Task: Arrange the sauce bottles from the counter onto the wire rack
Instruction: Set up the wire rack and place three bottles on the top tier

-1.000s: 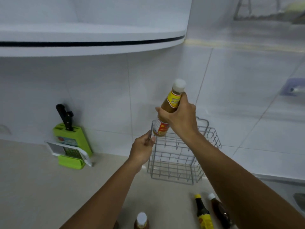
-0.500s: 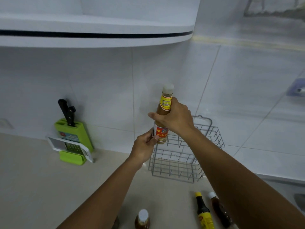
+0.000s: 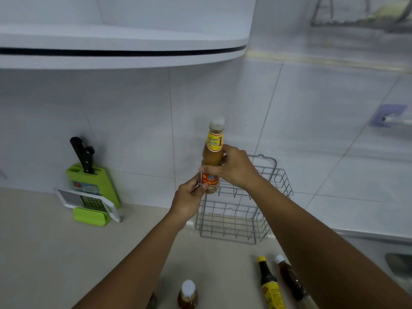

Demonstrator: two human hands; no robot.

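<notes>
The right hand point(image 3: 236, 167) is wrapped round the middle of a tan sauce bottle point(image 3: 211, 157), thumb across the front just above the red label, fingers closed behind it. The bottle is upright w/ its white cap up, held above the front-left corner of the wire rack point(image 3: 243, 210); its base sits at about the level of the rack's top edge, and whether it touches the wire can't be told. The left hand point(image 3: 189, 199) is closed on that corner of the rack, fingertips pinching the top wire right beside the bottle's lower label. The rack stands on the beige counter point(image 3: 55, 253) against the tiled wall, nothing inside it. Three more bottles wait on the counter near the bottom edge: a white-capped amber bottle point(image 3: 188, 296) between the two forearms, plus a dark bottle w/ yellow cap and label point(image 3: 269, 286) and a brown bottle w/ white cap point(image 3: 289, 279) side by side, the latter partly behind the right forearm. Off to the left, a green knife block point(image 3: 98, 188) w/ a black-handled knife point(image 3: 83, 155) leans at the wall, a white-framed grater point(image 3: 89, 201) propped in front of it. A white shelf point(image 3: 122, 50) runs overhead.
</notes>
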